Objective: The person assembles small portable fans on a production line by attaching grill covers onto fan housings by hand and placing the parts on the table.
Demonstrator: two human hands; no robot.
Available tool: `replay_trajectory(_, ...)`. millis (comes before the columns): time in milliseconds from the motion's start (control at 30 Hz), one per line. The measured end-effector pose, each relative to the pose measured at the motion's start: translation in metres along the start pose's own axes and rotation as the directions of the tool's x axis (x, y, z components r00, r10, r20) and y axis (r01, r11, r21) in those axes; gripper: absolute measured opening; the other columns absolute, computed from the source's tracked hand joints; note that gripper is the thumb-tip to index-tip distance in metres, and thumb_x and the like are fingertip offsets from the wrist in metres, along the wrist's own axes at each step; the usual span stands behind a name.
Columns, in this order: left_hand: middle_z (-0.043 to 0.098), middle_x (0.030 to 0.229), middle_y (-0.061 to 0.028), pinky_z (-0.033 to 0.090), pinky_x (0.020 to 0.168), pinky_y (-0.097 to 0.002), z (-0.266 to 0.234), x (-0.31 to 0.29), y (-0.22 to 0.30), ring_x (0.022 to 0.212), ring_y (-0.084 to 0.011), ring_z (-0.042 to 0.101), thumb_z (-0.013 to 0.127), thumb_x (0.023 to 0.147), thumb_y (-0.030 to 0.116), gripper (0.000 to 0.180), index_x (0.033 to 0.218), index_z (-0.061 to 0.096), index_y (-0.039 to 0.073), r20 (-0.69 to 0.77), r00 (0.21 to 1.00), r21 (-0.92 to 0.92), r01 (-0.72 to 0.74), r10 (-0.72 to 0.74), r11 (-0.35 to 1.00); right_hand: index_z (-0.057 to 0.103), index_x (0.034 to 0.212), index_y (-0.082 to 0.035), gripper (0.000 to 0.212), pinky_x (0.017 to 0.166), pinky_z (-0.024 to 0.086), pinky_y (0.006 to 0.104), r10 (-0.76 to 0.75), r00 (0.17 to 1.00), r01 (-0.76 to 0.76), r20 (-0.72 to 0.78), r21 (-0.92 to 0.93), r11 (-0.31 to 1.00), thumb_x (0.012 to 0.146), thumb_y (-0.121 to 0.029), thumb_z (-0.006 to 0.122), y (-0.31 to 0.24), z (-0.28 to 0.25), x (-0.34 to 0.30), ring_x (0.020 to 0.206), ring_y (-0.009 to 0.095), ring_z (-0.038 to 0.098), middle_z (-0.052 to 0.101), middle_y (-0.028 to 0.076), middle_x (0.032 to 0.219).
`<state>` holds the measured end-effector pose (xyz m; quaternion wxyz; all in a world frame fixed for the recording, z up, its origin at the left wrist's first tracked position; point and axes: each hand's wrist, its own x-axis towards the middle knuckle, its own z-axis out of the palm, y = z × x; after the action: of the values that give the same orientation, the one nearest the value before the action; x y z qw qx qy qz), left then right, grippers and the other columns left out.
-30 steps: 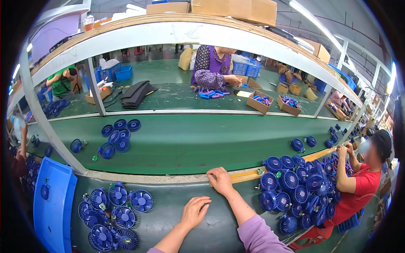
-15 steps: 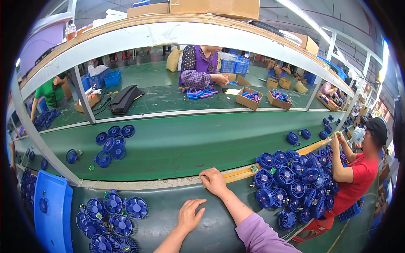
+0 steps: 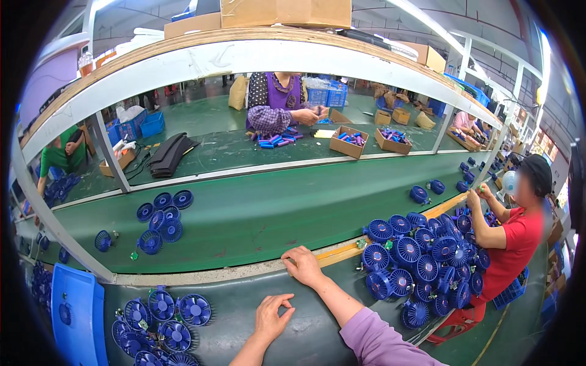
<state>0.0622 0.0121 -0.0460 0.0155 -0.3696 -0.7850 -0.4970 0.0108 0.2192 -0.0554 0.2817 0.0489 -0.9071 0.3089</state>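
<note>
My left hand (image 3: 273, 316) hovers over or rests on the dark green worktop (image 3: 232, 305), fingers stretched out and thumb apart, holding nothing. Farther forward, my right hand (image 3: 303, 266) lies on the ledge (image 3: 244, 274) at the worktop's far edge, its fingers loosely bent and nothing seen in them. To the left sits a group of dark blue fan heads (image 3: 162, 304) with open blades. A larger heap of blue fan heads with round grilles (image 3: 427, 259) stands to the right of my right forearm. Small green circuit boards show among the fans.
Beyond the ledge, a green conveyor belt (image 3: 268, 213) carries several fan heads (image 3: 160, 219). A blue bin (image 3: 78, 314) stands at the left. At the right a person in a red shirt (image 3: 510, 244) handles a small part. Across the belt, another person sits by purple and blue pieces (image 3: 278, 139).
The whole view has shifted slightly, so things sit a little to the left. My hands keep nearly the same pose and place. The red-shirted person's hands have moved a little.
</note>
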Motion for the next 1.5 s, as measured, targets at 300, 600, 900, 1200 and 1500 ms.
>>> replay_trajectory(300, 0.066, 0.085, -0.0025, 0.05, 0.079, -0.0386, -0.003, -0.003, -0.001, 0.087, -0.0268, 0.062, 0.075, 0.075, 0.008, 0.035, 0.109, 0.066, 0.011, -0.002, 1.0, 0.026, 0.028, -0.028, 0.999, 0.07, 0.086, -0.006, 0.01, 0.08, 0.05, 0.0415, -0.005, 1.0, 0.005, -0.011, -0.005, 1.0, 0.078, -0.011, 0.069, -0.005, 0.004, 0.004, 0.088, 0.031, 0.062, 0.069, 0.011, 0.087)
replay_trajectory(600, 0.063, 0.085, -0.0034, 0.05, 0.079, -0.0387, -0.001, -0.001, -0.004, 0.087, -0.0266, 0.061, 0.072, 0.078, 0.01, 0.034, 0.111, 0.064, 0.011, 0.025, 1.0, -0.016, 0.017, -0.017, 1.0, 0.069, 0.086, -0.004, 0.011, 0.078, 0.049, 0.0432, -0.02, 0.999, 0.02, -0.032, -0.004, 1.0, 0.074, -0.004, 0.069, -0.004, 0.002, 0.004, 0.086, 0.034, 0.061, 0.068, 0.013, 0.087)
replay_trajectory(900, 0.063, 0.086, -0.0027, 0.05, 0.083, -0.0401, 0.001, -0.005, -0.006, 0.091, -0.0265, 0.061, 0.071, 0.08, 0.011, 0.032, 0.111, 0.063, 0.012, 0.032, 0.999, 0.004, 0.011, -0.012, 1.0, 0.069, 0.087, -0.005, 0.011, 0.077, 0.049, 0.0429, 0.009, 1.0, -0.009, -0.012, 0.003, 1.0, 0.076, -0.006, 0.07, -0.008, 0.001, 0.002, 0.087, 0.034, 0.061, 0.067, 0.013, 0.087)
replay_trajectory(1200, 0.064, 0.107, -0.0146, 0.055, 0.075, -0.0307, -0.031, 0.015, 0.002, 0.089, -0.0217, 0.069, 0.062, 0.091, 0.014, 0.026, 0.115, 0.063, 0.004, -0.066, 0.98, -0.304, 0.161, -0.189, 0.939, 0.069, 0.087, -0.005, 0.01, 0.076, 0.049, 0.0421, 0.009, 1.0, -0.009, -0.001, 0.005, 1.0, 0.077, -0.007, 0.069, -0.008, 0.005, 0.005, 0.087, 0.033, 0.06, 0.067, 0.011, 0.087)
replay_trajectory(1500, 0.04, 0.143, -0.0208, 0.042, 0.101, -0.0519, -0.181, 0.099, -0.116, 0.129, -0.0428, 0.04, 0.066, 0.087, 0.025, 0.046, 0.129, 0.055, 0.012, -0.612, 0.753, 0.428, 0.571, -0.24, 0.7, 0.067, 0.085, -0.005, 0.011, 0.078, 0.048, 0.043, -0.033, 0.999, 0.033, 0.006, 0.012, 0.999, 0.075, -0.004, 0.069, -0.011, 0.006, 0.002, 0.088, 0.034, 0.059, 0.067, 0.012, 0.088)
